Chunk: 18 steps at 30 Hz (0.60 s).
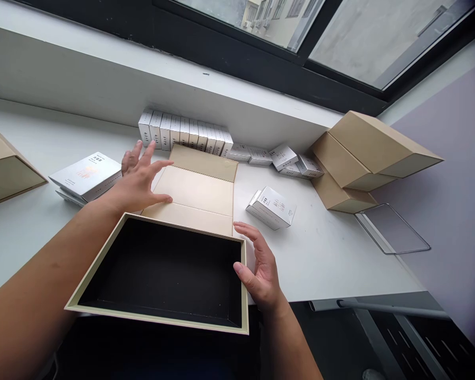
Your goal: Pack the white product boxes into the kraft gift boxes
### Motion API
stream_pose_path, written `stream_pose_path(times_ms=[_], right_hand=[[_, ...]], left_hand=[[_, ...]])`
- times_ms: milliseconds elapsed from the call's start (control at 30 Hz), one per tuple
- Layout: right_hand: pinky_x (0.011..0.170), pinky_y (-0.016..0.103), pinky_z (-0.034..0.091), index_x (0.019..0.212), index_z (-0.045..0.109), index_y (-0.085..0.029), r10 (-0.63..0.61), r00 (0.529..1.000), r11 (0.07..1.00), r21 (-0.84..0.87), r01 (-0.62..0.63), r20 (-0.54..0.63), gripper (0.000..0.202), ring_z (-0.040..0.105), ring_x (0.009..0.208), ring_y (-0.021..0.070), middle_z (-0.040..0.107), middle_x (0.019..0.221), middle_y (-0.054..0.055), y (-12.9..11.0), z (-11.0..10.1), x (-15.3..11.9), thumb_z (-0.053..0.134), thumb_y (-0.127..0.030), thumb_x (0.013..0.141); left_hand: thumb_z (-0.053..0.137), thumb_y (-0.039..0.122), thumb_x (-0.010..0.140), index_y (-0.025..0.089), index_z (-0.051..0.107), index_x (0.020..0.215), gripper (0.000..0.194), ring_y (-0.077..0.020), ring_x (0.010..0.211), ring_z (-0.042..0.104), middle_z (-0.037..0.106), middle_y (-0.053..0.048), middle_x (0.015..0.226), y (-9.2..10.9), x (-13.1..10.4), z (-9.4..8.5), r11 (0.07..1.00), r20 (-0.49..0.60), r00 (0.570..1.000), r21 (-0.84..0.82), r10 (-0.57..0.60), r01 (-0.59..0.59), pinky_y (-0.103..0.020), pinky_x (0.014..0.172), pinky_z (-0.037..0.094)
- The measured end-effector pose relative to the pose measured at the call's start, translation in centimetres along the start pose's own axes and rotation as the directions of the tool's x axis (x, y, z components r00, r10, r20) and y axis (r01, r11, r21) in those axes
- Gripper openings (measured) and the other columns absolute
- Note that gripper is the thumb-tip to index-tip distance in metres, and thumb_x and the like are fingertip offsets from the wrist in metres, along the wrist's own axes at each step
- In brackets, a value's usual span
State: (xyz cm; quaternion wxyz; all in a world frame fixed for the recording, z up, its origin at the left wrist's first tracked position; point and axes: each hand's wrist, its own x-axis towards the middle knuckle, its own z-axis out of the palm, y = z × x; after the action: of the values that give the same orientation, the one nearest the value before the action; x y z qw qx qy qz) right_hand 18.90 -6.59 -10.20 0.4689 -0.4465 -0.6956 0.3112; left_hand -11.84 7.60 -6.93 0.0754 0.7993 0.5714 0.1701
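In front of me lies a cream box (162, 274) with a black inside and nothing in it. Its lid flap (198, 192) is folded back flat on the table behind it. Over the left edge of that flap my left hand (138, 177) is spread, fingers apart, with nothing in it. My right hand (261, 269) is at the box's right wall, thumb over the rim and fingers outside. Just beyond the right hand lies a small silver-white carton (272, 207). Left of my left hand, a larger silver-white carton (87, 174) rests on another one.
Along the wall stands a row of silver cartons (186, 132), with several more lying flat (285, 158) to its right. Tan boxes (376, 153) are stacked at the right, beside a wire frame (396, 229). Another tan box (8, 169) stands at the left edge.
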Motion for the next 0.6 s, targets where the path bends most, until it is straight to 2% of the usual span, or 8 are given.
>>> stream_pose_path(times_ms=[100, 200, 367, 500, 600], right_hand=[[0.117, 0.054, 0.036, 0.132, 0.057, -0.026, 0.0, 1.0, 1.0, 0.005, 0.0, 0.002, 0.049, 0.047, 0.135, 0.0313, 0.055, 0.139, 0.008, 0.0, 0.0, 0.1, 0.064, -0.034, 0.084], [0.117, 0.054, 0.036, 0.132, 0.056, -0.026, -0.003, 1.0, 1.0, 0.012, 0.003, 0.006, 0.049, 0.047, 0.135, 0.031, 0.055, 0.14, 0.008, 0.0, 0.0, 0.1, 0.064, -0.034, 0.084], [0.118, 0.054, 0.035, 0.133, 0.056, -0.026, 0.001, 1.0, 1.0, 0.03, -0.001, 0.014, 0.05, 0.046, 0.136, 0.0304, 0.054, 0.14, 0.008, 0.1, 0.0, -0.1, 0.064, -0.033, 0.084], [0.118, 0.054, 0.035, 0.133, 0.055, -0.027, 0.003, 1.0, 0.999, 0.04, -0.004, 0.018, 0.049, 0.046, 0.136, 0.0304, 0.054, 0.14, 0.008, 0.3, 0.1, -0.1, 0.064, -0.034, 0.085], [0.118, 0.054, 0.035, 0.133, 0.055, -0.027, 0.004, 1.0, 0.999, 0.045, -0.005, 0.019, 0.049, 0.046, 0.137, 0.0306, 0.054, 0.14, 0.007, 0.2, 0.1, -0.1, 0.064, -0.034, 0.085]], left_hand=[[0.077, 0.052, 0.072, 0.032, 0.035, 0.153, 0.093, -0.042, 0.149, -0.026, -0.02, -0.003, 0.168, -0.2, 0.0, -0.3, 1.0, -0.007, 1.0, 0.01, 0.004, -0.004, -0.064, 0.12, -0.005], [0.078, 0.051, 0.072, 0.035, 0.029, 0.155, 0.098, -0.0425, 0.147, -0.03, -0.026, -0.002, 0.166, -0.1, -0.1, -0.3, 1.0, -0.025, 0.999, 0.013, 0.02, -0.02, -0.065, 0.12, -0.006], [0.079, 0.051, 0.073, 0.038, 0.029, 0.155, 0.097, -0.043, 0.147, -0.029, -0.029, 0.002, 0.165, 0.2, 0.0, 0.2, 0.998, -0.046, 0.997, -0.003, 0.063, -0.063, -0.066, 0.119, -0.008], [0.078, 0.051, 0.075, 0.043, 0.029, 0.154, 0.093, -0.0398, 0.148, -0.028, -0.024, 0.005, 0.167, 0.1, 0.1, 0.7, 0.995, -0.065, 0.993, -0.008, 0.099, -0.1, -0.064, 0.12, -0.008], [0.078, 0.051, 0.074, 0.042, 0.019, 0.157, 0.103, -0.0406, 0.148, -0.027, -0.023, 0.002, 0.167, -0.3, 0.2, 1.0, 0.993, -0.07, 0.992, -0.035, 0.109, -0.112, -0.065, 0.119, -0.01]])
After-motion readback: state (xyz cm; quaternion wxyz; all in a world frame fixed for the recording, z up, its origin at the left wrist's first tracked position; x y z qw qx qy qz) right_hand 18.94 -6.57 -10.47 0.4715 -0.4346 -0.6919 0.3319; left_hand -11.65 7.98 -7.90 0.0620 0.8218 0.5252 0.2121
